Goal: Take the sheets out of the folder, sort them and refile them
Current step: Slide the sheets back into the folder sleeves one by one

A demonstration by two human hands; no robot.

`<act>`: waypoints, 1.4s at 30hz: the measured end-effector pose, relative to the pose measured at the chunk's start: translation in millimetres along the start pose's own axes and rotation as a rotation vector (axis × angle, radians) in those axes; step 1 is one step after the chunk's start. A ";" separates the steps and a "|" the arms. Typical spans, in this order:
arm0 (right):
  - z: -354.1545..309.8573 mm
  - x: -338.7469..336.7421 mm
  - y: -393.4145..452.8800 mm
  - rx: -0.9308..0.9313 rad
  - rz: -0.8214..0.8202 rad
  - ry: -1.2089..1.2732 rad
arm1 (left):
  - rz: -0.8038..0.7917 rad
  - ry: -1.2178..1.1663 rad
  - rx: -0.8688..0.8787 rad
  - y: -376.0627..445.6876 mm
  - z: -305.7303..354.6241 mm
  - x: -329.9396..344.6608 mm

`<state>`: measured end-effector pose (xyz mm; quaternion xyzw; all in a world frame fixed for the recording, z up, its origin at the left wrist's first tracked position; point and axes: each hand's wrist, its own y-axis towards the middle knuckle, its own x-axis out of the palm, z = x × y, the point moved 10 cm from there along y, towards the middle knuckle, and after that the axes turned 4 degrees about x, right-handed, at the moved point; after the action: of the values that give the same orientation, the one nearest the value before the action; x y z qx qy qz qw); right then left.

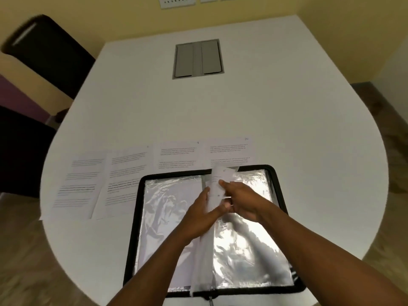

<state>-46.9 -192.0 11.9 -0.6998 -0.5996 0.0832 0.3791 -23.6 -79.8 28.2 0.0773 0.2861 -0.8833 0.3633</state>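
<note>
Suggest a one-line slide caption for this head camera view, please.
Both hands, left and right, hold a sheet over the open folder; four sheets lie beyond it.

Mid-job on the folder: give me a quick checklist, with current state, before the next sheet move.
1. Folder lies open and flat on the table: ok.
2. Left hand and right hand both hold the sheet upright at the folder's spine: ok.
3. Sheet fully out of its plastic sleeve: cannot tell.
4. Four printed sheets laid in a row beyond the folder: ok.
5. Page marks on the sheets readable for sorting: cannot tell, too blurred.
</note>
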 end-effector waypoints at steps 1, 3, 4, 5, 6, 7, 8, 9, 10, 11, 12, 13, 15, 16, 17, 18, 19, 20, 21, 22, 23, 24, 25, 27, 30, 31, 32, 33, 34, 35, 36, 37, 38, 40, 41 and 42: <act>1.5 11.8 2.1 0.000 -0.039 -0.005 | -0.011 -0.009 -0.019 -5.4 -3.5 -4.9; 7.3 35.6 7.6 0.009 -0.138 -0.049 | 0.036 -0.123 -0.052 -13.6 -12.8 -22.3; 11.1 45.4 10.1 0.017 -0.181 -0.072 | 0.088 -0.223 -0.082 -18.7 -18.2 -33.5; 15.7 52.1 12.8 0.028 -0.211 -0.089 | 0.143 -0.320 -0.122 -24.1 -24.9 -44.5; 20.4 56.6 15.9 0.035 -0.227 -0.105 | 0.204 -0.378 -0.164 -29.7 -33.5 -55.9; 24.3 59.4 18.5 0.029 -0.232 -0.128 | 0.269 -0.393 -0.194 -36.5 -40.1 -68.2; 28.0 58.6 22.2 0.007 -0.212 -0.174 | 0.347 -0.367 -0.225 -42.2 -49.5 -82.2; 29.7 56.9 24.7 -0.023 -0.178 -0.238 | 0.422 -0.323 -0.256 -47.4 -60.4 -95.6; 31.7 52.6 27.6 -0.055 -0.128 -0.326 | 0.486 -0.268 -0.284 -51.9 -70.5 -107.5; 33.1 47.9 29.9 -0.090 -0.076 -0.443 | 0.540 -0.222 -0.309 -56.0 -81.4 -118.2; 34.4 43.1 31.8 -0.133 -0.026 -0.589 | 0.586 -0.177 -0.333 -60.0 -91.4 -127.7; 37.2 38.9 33.7 -0.169 0.013 -0.747 | 0.612 -0.135 -0.353 -62.0 -101.1 -136.0; 47.4 38.0 36.2 -0.232 0.030 -1.023 | 0.637 -0.051 -0.380 -62.8 -119.5 -150.4; 54.6 39.5 38.1 -0.250 0.018 -1.115 | 0.644 -0.017 -0.398 -62.6 -127.5 -155.7; 61.4 42.4 39.1 -0.264 -0.001 -1.174 | 0.647 0.012 -0.413 -60.9 -136.3 -160.2; 68.3 45.3 41.3 -0.265 -0.015 -1.220 | 0.645 0.046 -0.425 -58.5 -144.4 -163.4; 72.2 49.9 42.3 -0.279 -0.026 -1.272 | 0.643 0.080 -0.428 -56.2 -150.0 -165.5; 75.0 54.6 44.2 -0.293 -0.030 -1.330 | 0.646 0.113 -0.430 -54.3 -153.5 -167.3; 75.4 60.7 46.0 -0.326 -0.026 -1.396 | 0.648 0.145 -0.426 -52.3 -157.0 -168.4; 75.3 66.7 47.3 -0.353 -0.013 -1.459 | 0.650 0.169 -0.413 -51.0 -158.9 -168.5; 75.5 71.8 49.7 -0.374 0.010 -1.510 | 0.645 0.187 -0.389 -49.1 -160.2 -168.1; 75.9 76.3 52.9 -0.388 0.035 -1.551 | 0.632 0.206 -0.361 -46.6 -160.6 -167.6; 78.3 80.0 57.1 -0.383 0.060 -1.582 | 0.606 0.238 -0.336 -43.7 -162.5 -167.3; 84.5 83.3 65.9 -0.358 0.124 -1.611 | 0.544 0.338 -0.286 -36.4 -167.1 -168.1; 90.5 89.1 78.4 -0.338 0.249 -1.652 | 0.456 0.431 -0.206 -26.6 -178.2 -171.4; 89.0 93.3 83.1 -0.323 0.310 -1.650 | 0.442 0.433 -0.190 -24.2 -183.7 -176.4; 85.4 99.8 86.4 -0.322 0.366 -1.631 | 0.438 0.434 -0.183 -22.0 -188.7 -183.1; 80.9 109.5 89.6 -0.348 0.411 -1.595 | 0.439 0.439 -0.171 -20.1 -192.8 -191.2; 75.4 121.9 92.6 -0.386 0.439 -1.536 | 0.448 0.436 -0.157 -18.4 -195.5 -201.2; 70.6 136.1 96.8 -0.415 0.444 -1.458 | 0.468 0.417 -0.140 -17.6 -198.7 -213.3; 67.4 151.8 102.6 -0.415 0.422 -1.382 | 0.492 0.387 -0.132 -17.5 -202.9 -227.7; 66.3 169.0 110.5 -0.409 0.384 -1.315 | 0.526 0.358 -0.129 -18.6 -207.1 -244.8; 65.0 187.3 118.9 -0.400 0.346 -1.260 | 0.564 0.336 -0.130 -20.5 -211.8 -263.5; 64.8 223.7 140.5 -0.368 0.268 -1.159 | 0.641 0.307 -0.144 -24.5 -222.2 -303.1; 64.6 241.3 152.2 -0.347 0.237 -1.111 | 0.673 0.299 -0.158 -26.7 -227.4 -322.2; 64.5 258.0 163.4 -0.309 0.214 -1.064 | 0.698 0.294 -0.180 -28.5 -234.0 -340.5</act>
<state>112.0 69.6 -48.9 -0.6657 -0.6391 0.3740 -0.0929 186.7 271.4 -34.6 0.2634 0.3679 -0.6576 0.6024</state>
